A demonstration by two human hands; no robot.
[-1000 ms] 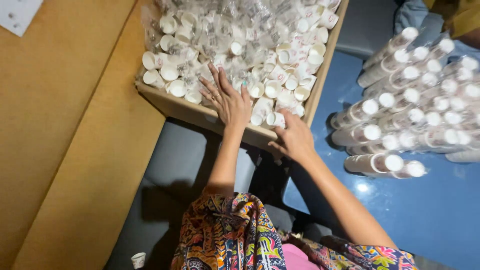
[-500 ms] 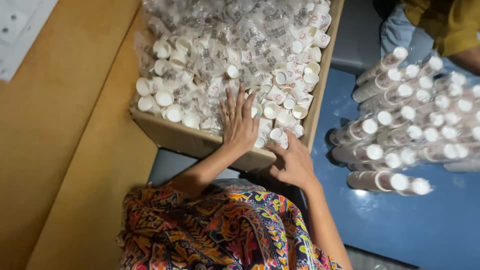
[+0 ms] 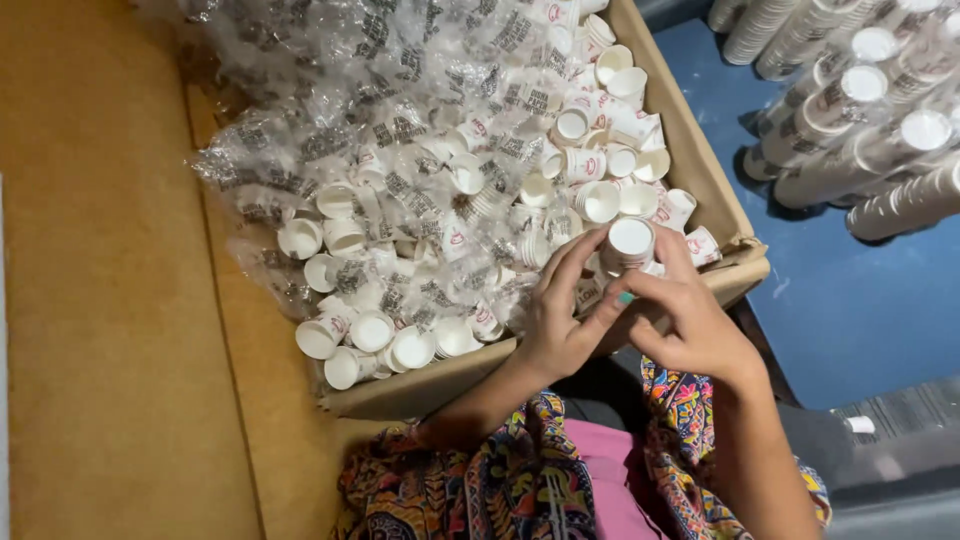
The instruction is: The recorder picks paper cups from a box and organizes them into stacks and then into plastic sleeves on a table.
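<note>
A cardboard box is full of small white paper cups, many still in clear plastic sleeves. Over the box's near right corner, both my hands hold one short stack of white cups. My left hand grips it from the left with the fingers wrapped around it. My right hand pinches it from the right and below.
Long wrapped stacks of cups lie on the blue surface to the right. A brown cardboard sheet spreads to the left of the box. My patterned clothing fills the bottom middle.
Both hands left the box's edge and the loose cups and came together, taking hold of one small stack of cups. The view has moved closer to the box.
</note>
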